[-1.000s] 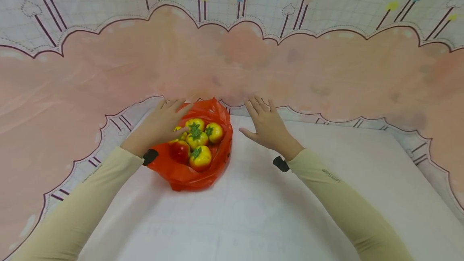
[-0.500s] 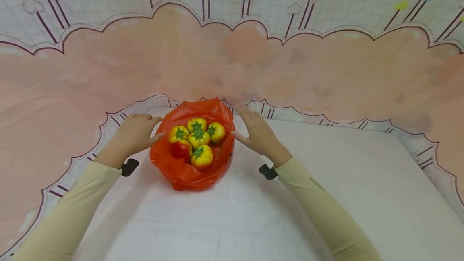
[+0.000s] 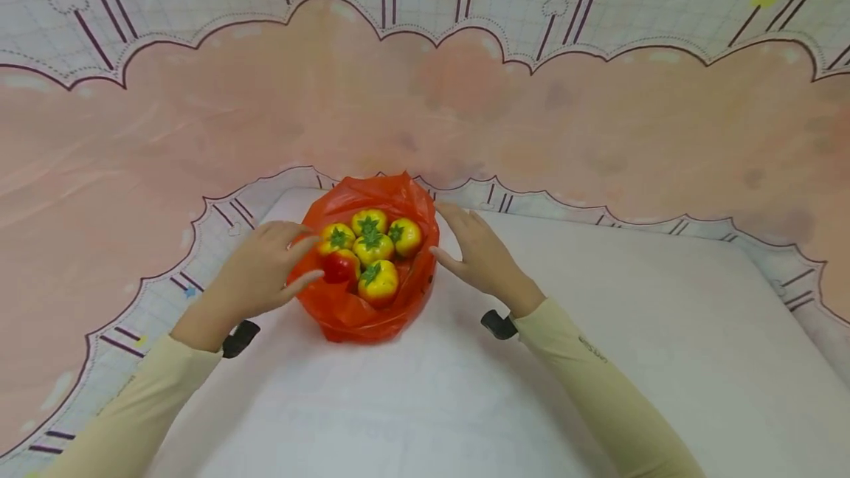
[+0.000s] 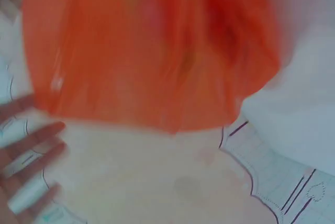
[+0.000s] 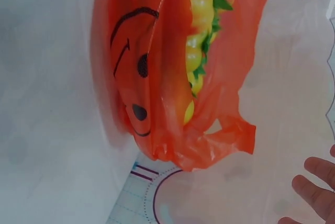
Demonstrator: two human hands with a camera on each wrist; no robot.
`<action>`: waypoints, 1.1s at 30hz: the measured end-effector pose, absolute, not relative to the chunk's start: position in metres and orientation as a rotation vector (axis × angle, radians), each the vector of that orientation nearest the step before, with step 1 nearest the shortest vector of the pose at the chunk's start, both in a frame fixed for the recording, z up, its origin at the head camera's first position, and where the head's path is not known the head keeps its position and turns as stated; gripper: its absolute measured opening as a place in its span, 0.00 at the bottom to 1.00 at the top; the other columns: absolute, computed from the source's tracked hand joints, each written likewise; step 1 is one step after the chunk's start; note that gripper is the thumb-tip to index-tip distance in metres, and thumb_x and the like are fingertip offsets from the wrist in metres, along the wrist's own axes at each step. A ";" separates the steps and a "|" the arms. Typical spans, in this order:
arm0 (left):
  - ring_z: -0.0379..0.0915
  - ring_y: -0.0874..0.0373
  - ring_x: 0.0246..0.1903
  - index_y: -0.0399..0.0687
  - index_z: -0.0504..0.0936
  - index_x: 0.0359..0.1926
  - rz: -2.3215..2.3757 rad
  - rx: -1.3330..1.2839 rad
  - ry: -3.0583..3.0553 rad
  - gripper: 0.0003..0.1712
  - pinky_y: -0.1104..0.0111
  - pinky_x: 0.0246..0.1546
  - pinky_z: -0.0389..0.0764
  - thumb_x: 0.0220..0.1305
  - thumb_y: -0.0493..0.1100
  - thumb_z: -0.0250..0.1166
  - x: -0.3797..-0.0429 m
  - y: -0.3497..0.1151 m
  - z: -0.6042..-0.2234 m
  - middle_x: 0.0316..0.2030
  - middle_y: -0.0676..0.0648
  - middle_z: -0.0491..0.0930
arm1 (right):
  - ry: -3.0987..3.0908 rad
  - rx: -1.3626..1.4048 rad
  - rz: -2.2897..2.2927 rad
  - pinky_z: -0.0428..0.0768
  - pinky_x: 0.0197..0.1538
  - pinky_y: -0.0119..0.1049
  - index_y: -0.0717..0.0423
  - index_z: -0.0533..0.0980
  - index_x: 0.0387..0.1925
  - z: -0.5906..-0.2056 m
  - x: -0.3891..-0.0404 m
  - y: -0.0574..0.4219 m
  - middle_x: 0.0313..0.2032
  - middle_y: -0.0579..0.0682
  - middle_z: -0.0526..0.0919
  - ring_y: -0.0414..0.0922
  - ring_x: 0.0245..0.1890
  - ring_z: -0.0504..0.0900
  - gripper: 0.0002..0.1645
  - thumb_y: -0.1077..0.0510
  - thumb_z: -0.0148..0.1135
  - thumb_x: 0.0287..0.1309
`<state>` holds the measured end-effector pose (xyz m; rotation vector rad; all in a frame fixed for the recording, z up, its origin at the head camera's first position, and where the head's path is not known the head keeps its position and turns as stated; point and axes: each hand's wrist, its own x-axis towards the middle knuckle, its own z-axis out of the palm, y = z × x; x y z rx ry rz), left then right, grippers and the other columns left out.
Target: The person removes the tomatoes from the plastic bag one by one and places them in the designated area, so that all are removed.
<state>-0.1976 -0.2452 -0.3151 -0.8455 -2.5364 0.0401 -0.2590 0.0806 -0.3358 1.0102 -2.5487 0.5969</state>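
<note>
A red-orange plastic bag stands with its mouth open, holding several yellow persimmons with green leafy caps, and one fruit showing a red side. My left hand is at the bag's left edge, fingers loosely bent and thumb reaching over the rim; contact is unclear. In the left wrist view its spread fingers look blurred and hold nothing. On the other side, my right hand has its fingertips close to the bag's right rim. The right wrist view shows these fingers apart from the bag.
Beneath the bag is a white-covered table. A printed pink and white cloth hangs behind it and continues down the left side. A smiling face is printed on the bag. Both wrists wear a small black device.
My left hand moved off the bag to the left, then came back in toward its left rim. My right hand shifted left to the bag's right side. The bag stays in place.
</note>
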 end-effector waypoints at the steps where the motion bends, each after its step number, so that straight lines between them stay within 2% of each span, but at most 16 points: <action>1: 0.74 0.41 0.47 0.40 0.80 0.48 0.065 -0.929 -2.489 0.27 0.47 0.54 0.73 0.60 0.58 0.59 -0.196 -0.244 -0.320 0.44 0.37 0.80 | -2.545 1.019 0.595 0.60 0.70 0.52 0.55 0.57 0.68 -0.336 -0.258 0.080 0.66 0.53 0.66 0.50 0.67 0.64 0.41 0.49 0.61 0.58; 4: 0.75 0.43 0.45 0.42 0.81 0.45 0.143 -1.111 -2.387 0.26 0.49 0.52 0.75 0.56 0.58 0.62 -0.194 -0.245 -0.334 0.42 0.39 0.80 | -2.550 1.039 0.590 0.60 0.69 0.52 0.56 0.58 0.68 -0.338 -0.256 0.076 0.66 0.54 0.66 0.50 0.67 0.65 0.40 0.50 0.61 0.58; 8: 0.77 0.46 0.40 0.42 0.81 0.39 0.192 -1.164 -2.287 0.21 0.52 0.48 0.78 0.42 0.47 0.71 -0.197 -0.249 -0.343 0.37 0.41 0.82 | -2.558 1.054 0.588 0.59 0.69 0.54 0.57 0.58 0.67 -0.339 -0.255 0.070 0.66 0.55 0.66 0.51 0.67 0.65 0.39 0.49 0.60 0.59; 11: 0.78 0.46 0.37 0.41 0.79 0.37 0.198 -1.133 -2.226 0.13 0.54 0.45 0.80 0.52 0.43 0.68 -0.200 -0.249 -0.346 0.35 0.41 0.82 | -2.550 1.062 0.577 0.60 0.69 0.54 0.58 0.59 0.67 -0.341 -0.255 0.065 0.66 0.55 0.67 0.51 0.67 0.65 0.38 0.49 0.59 0.60; 14: 0.78 0.46 0.35 0.40 0.77 0.37 0.207 -1.059 -2.180 0.11 0.55 0.43 0.81 0.57 0.41 0.66 -0.203 -0.245 -0.347 0.33 0.40 0.81 | -2.548 1.062 0.571 0.60 0.69 0.54 0.58 0.59 0.67 -0.343 -0.255 0.060 0.65 0.55 0.67 0.50 0.67 0.66 0.37 0.49 0.58 0.60; 16: 0.78 0.45 0.33 0.38 0.76 0.37 0.227 -0.983 -2.161 0.12 0.55 0.41 0.82 0.55 0.40 0.67 -0.204 -0.242 -0.347 0.32 0.39 0.80 | -2.551 1.062 0.579 0.60 0.69 0.54 0.57 0.60 0.66 -0.345 -0.255 0.057 0.65 0.55 0.68 0.50 0.66 0.66 0.36 0.49 0.58 0.61; 20: 0.77 0.44 0.29 0.37 0.75 0.35 0.271 -0.814 -2.166 0.18 0.55 0.38 0.82 0.44 0.35 0.73 -0.204 -0.237 -0.349 0.28 0.37 0.80 | -2.559 1.067 0.594 0.59 0.69 0.55 0.57 0.60 0.66 -0.349 -0.255 0.048 0.64 0.55 0.68 0.51 0.66 0.66 0.36 0.49 0.58 0.60; 24: 0.77 0.44 0.27 0.37 0.77 0.36 0.236 -0.631 -2.293 0.15 0.57 0.34 0.82 0.46 0.35 0.71 -0.201 -0.230 -0.349 0.26 0.38 0.80 | -2.566 1.076 0.593 0.58 0.70 0.55 0.56 0.60 0.66 -0.354 -0.256 0.040 0.64 0.54 0.69 0.50 0.66 0.66 0.36 0.49 0.59 0.60; 28: 0.73 0.46 0.24 0.37 0.78 0.41 0.109 -0.428 -2.581 0.14 0.59 0.28 0.80 0.51 0.35 0.65 -0.197 -0.221 -0.340 0.25 0.39 0.79 | -2.572 1.086 0.609 0.58 0.70 0.54 0.56 0.61 0.66 -0.359 -0.257 0.034 0.64 0.54 0.69 0.50 0.66 0.66 0.35 0.51 0.59 0.60; 31: 0.73 0.46 0.27 0.37 0.78 0.46 0.019 -0.359 -2.734 0.16 0.57 0.31 0.81 0.54 0.35 0.61 -0.199 -0.213 -0.331 0.30 0.38 0.79 | -2.601 1.093 0.606 0.58 0.70 0.53 0.55 0.61 0.66 -0.360 -0.258 0.031 0.65 0.53 0.68 0.49 0.67 0.65 0.34 0.50 0.58 0.61; 33: 0.76 0.44 0.33 0.38 0.78 0.49 0.001 -0.384 -2.775 0.17 0.54 0.37 0.82 0.57 0.35 0.61 -0.200 -0.209 -0.327 0.35 0.37 0.80 | -2.621 1.112 0.600 0.59 0.70 0.53 0.55 0.62 0.66 -0.362 -0.259 0.029 0.65 0.53 0.68 0.49 0.67 0.64 0.34 0.50 0.58 0.61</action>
